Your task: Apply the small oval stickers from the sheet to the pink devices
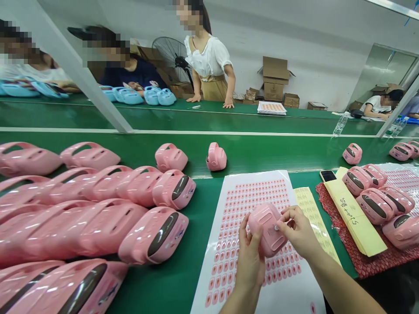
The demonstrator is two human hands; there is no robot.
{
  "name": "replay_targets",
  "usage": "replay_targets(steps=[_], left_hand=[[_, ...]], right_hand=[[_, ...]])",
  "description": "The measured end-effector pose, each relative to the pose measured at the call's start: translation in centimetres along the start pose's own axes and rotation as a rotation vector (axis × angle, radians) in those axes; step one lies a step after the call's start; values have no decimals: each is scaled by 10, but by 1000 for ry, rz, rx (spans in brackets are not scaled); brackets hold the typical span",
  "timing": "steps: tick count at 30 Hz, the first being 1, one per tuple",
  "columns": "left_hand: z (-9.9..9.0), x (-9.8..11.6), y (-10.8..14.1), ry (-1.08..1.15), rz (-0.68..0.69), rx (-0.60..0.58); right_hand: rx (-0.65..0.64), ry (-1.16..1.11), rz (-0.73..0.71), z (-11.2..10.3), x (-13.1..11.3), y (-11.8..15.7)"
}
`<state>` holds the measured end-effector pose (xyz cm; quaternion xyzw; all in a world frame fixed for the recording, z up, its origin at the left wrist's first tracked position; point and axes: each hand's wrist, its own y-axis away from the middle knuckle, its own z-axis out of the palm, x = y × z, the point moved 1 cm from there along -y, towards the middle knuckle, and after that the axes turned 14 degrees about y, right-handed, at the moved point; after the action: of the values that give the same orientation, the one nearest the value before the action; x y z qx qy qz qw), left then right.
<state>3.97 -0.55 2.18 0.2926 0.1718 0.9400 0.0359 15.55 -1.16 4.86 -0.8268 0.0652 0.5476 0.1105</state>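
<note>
My left hand (249, 253) is closed around a glossy pink plastic housing (266, 224), held tilted above a white sticker sheet (306, 285). Thumb and fingers of my right hand (299, 229) are pinched together against the housing's right side. A tiny pale piece shows at those fingertips; its kind is too small to make out. Rows of small pinkish-red oval stickers cover the sheet. Beside it, partly behind my right forearm, lies a yellow label sheet (314, 211).
Rows of pink housings (153, 235) fill the left side. More housings (376, 205) sit on red bubble wrap (356, 257) at right, near folded yellow paper (355, 218) and a phone (327, 175). Co-workers are across the green bench (278, 150), with blue housings (160, 96). A bottle (341, 125) stands there.
</note>
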Motion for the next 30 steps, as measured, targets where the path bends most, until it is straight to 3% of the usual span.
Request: replay_targets(steps=[3,6,10,13,16,20,24,30], left_hand=[[-1,-1,0,-5,-2,13],[-1,-3,0,-9,14,46],[2,-1,1,41,13,95],[-4,4,0,146,-136,126],[-23,10,-6,227,-289,125],[-60,15,-19,319,-357,-26],[-97,14,-22,397,-353,-53],[-124,12,-8,320,-288,-55]], right_hand=[[126,135,-148,5,-3,7],[167,127,-256,7,-5,13],[245,-46,-233,4,4,19],[253,-41,-183,4,32,30],[142,97,-209,1,73,47],[-107,331,-276,-14,113,73],[-206,425,-319,-30,119,93],[-150,475,-456,-36,112,108]])
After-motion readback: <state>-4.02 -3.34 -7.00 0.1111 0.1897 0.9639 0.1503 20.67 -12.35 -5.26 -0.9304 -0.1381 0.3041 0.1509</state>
